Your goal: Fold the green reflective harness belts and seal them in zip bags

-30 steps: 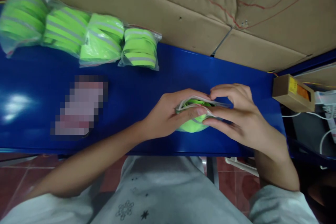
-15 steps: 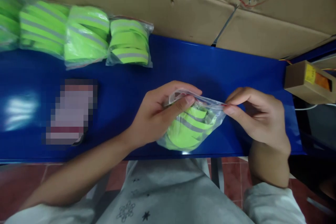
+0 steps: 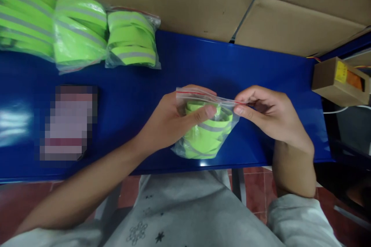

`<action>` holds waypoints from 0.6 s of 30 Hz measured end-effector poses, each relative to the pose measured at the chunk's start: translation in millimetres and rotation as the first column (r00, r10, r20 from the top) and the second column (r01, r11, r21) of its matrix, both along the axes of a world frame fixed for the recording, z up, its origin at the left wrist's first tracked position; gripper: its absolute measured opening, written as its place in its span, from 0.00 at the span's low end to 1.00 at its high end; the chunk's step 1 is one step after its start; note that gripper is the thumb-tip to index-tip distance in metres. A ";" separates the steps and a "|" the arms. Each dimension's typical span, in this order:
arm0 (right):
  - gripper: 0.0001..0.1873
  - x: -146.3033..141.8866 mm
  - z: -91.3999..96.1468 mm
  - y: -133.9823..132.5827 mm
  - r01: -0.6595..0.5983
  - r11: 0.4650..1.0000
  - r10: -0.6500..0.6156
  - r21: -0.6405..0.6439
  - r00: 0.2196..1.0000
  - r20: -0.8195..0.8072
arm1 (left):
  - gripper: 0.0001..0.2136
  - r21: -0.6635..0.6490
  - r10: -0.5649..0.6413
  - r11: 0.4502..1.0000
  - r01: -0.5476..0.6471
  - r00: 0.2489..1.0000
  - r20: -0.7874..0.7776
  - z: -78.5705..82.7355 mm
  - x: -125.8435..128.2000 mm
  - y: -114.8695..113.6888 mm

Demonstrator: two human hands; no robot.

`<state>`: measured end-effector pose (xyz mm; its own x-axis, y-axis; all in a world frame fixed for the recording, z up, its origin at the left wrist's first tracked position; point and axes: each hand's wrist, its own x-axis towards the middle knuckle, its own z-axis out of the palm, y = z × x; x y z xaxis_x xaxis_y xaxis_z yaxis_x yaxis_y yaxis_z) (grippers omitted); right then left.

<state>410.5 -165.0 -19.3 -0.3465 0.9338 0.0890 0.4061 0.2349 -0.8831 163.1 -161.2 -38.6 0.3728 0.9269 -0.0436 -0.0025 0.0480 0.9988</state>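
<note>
A clear zip bag (image 3: 203, 131) with a red strip along its top edge is held between my two hands above the blue table. Inside it lies a coiled neon-green band (image 3: 204, 144) with a grey reflective stripe. My left hand (image 3: 176, 121) grips the bag from the left, thumb across the front and fingers behind it. At the bag's top right corner, my right hand (image 3: 265, 114) pinches the red-striped edge between thumb and forefinger. Whether the zip is fully closed along its length I cannot tell.
Several filled bags of the same green bands (image 3: 131, 38) stand along the back left, against a cardboard wall (image 3: 188, 4). A blurred-out phone-like object (image 3: 69, 123) lies at left on the blue table (image 3: 127, 96). At right sits a small cardboard box (image 3: 327, 81).
The bag's top edge now lies flatter and straighter, with its left end raised. My right hand has moved left and slightly up, still pinching the edge. The view has shifted a little.
</note>
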 end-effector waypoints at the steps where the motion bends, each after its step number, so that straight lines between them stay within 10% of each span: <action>1: 0.11 -0.2 0.2 0.0 0.019 1.000 -0.019 0.009 1.000 0.003 | 0.15 -0.011 0.001 1.000 -0.001 1.000 -0.006 -0.6 -0.3 0.8; 18: 0.10 6.7 0.5 2.1 0.043 0.993 -0.039 -0.113 0.999 0.036 | 0.11 0.004 0.042 0.999 -0.042 0.999 -0.002 -9.3 -2.5 4.5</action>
